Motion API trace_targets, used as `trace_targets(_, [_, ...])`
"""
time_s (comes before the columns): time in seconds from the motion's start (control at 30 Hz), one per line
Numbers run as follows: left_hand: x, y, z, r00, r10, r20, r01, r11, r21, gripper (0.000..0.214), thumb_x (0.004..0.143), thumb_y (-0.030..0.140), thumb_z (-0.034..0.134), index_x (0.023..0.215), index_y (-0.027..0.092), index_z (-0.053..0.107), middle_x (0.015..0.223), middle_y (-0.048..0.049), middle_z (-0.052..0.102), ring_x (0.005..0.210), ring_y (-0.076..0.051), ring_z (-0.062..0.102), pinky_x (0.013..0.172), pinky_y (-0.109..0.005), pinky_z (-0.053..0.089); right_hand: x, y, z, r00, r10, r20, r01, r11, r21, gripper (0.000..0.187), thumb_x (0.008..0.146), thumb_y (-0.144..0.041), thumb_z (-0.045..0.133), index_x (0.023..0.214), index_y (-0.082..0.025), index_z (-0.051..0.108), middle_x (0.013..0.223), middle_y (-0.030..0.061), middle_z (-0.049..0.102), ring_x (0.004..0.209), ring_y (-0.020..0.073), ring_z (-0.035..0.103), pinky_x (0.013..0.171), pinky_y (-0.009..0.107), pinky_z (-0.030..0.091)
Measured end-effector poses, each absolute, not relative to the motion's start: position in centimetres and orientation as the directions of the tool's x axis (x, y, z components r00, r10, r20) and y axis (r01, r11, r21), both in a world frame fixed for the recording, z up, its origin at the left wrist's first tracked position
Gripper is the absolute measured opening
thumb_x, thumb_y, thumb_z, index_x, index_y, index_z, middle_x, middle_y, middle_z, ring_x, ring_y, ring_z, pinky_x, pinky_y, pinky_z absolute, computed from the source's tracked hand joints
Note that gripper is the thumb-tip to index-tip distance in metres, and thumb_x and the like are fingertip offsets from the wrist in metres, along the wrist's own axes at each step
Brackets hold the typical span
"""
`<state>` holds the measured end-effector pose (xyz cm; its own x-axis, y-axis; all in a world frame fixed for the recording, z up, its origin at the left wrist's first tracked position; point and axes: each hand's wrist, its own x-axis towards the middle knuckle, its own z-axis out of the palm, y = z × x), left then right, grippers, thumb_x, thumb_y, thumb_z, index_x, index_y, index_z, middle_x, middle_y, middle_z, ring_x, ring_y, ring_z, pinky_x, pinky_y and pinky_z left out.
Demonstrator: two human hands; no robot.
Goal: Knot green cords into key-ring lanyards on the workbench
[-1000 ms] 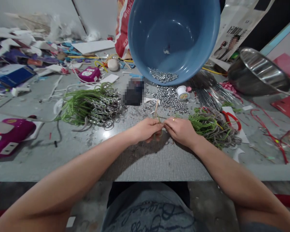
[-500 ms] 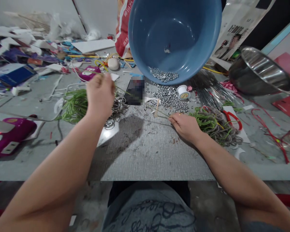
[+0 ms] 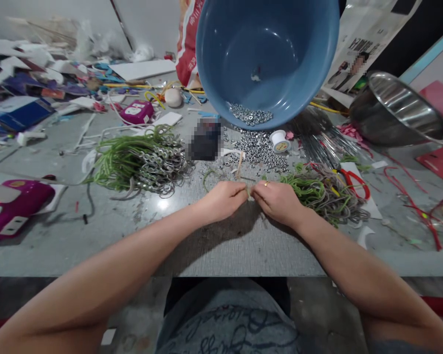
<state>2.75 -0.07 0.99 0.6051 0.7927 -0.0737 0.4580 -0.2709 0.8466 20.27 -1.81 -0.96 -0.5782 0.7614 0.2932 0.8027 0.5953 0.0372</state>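
Observation:
Just above the table's middle, my left hand [image 3: 225, 199] and my right hand [image 3: 278, 199] meet almost fingertip to fingertip. Both are pinched on a thin green cord [image 3: 249, 192], part of which shows in the small gap between them. Loose green cord [image 3: 207, 178] curls on the table behind the left fingers. A heap of green and grey cords [image 3: 317, 191] lies beside my right wrist. To the left rests a bundle of green cords [image 3: 114, 162] strung with silvery ring-like pieces. Small metal nuts [image 3: 262, 152] are scattered behind my hands.
A tilted blue basin [image 3: 214, 64] holding more nuts looms at the back. Near it are a white thread spool [image 3: 279, 141] and a dark, blurred flat object [image 3: 205, 140]. A steel bowl [image 3: 376, 113] stands right; purple power strips [image 3: 20, 206] and paper scraps lie left.
My left hand has come down and right from over the left bundle to meet my right hand. The cord stretched between them is now mostly hidden by the fingers.

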Motion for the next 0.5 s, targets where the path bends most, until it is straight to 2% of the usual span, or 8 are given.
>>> trace_targets(0.07, [2.3, 0.6, 1.5, 0.525, 0.85, -0.047, 0.404, -0.201, 0.892, 0.03, 0.083, 0.028, 0.041, 0.055, 0.019, 0.034, 0.042, 0.0077, 0.032, 0.037, -0.006, 0.031, 0.042, -0.021, 0.026, 20.4, -1.6, -0.9, -0.542, 0.791, 0.283, 0.829, 0.559, 0.025, 0.04, 0.094, -0.03, 0.026, 0.08, -0.016, 0.06, 0.068, 0.0054, 0.063, 0.062, 0.0139, 0.055, 0.052, 0.025, 0.026])
trace_targets(0.17, [0.8, 2.4, 2.6, 0.341, 0.94, -0.017, 0.226, -0.065, 0.972, 0.026, 0.082, 0.026, 0.043, 0.057, 0.019, 0.037, 0.045, 0.0079, 0.028, 0.037, -0.005, 0.023, 0.039, -0.022, 0.018, 20.8, -1.2, -0.8, -0.462, 0.853, 0.243, 0.879, 0.476, 0.003, 0.039, 0.094, -0.033, 0.026, 0.085, -0.016, 0.061, 0.075, 0.0062, 0.065, 0.066, 0.0151, 0.057, 0.051, 0.025, 0.024])
trace_targets(0.27, [-0.9, 4.4, 3.7, 0.082, 0.995, 0.051, 0.047, -0.055, 0.997, 0.03, 0.082, 0.023, 0.043, 0.055, 0.02, 0.032, 0.044, 0.0079, 0.024, 0.036, -0.004, 0.018, 0.038, -0.023, 0.015, 21.3, -0.8, -0.8, -0.391, 0.888, 0.241, 0.915, 0.404, -0.005, 0.038, 0.094, -0.033, 0.027, 0.085, -0.017, 0.061, 0.079, 0.0065, 0.066, 0.069, 0.0162, 0.059, 0.051, 0.025, 0.025])
trace_targets(0.37, [-2.2, 5.9, 4.4, -0.149, 0.984, 0.096, 0.076, -0.085, 0.993, 0.031, 0.081, 0.018, 0.041, 0.053, 0.02, 0.028, 0.043, 0.0077, 0.023, 0.035, -0.003, 0.02, 0.038, -0.024, 0.015, 21.9, -0.5, -0.8, -0.345, 0.898, 0.271, 0.933, 0.36, -0.005, 0.039, 0.094, -0.033, 0.026, 0.083, -0.018, 0.061, 0.08, 0.0061, 0.067, 0.071, 0.017, 0.059, 0.053, 0.025, 0.027])
trace_targets(0.5, [-3.2, 6.4, 4.9, -0.262, 0.947, 0.186, 0.151, -0.15, 0.977, 0.031, 0.08, 0.019, 0.04, 0.053, 0.021, 0.025, 0.044, 0.0072, 0.022, 0.036, -0.003, 0.022, 0.04, -0.025, 0.016, 22.2, -0.3, -0.6, -0.303, 0.909, 0.286, 0.95, 0.311, 0.019, 0.037, 0.093, -0.033, 0.028, 0.083, -0.019, 0.062, 0.076, 0.0055, 0.067, 0.067, 0.0176, 0.059, 0.053, 0.026, 0.027])
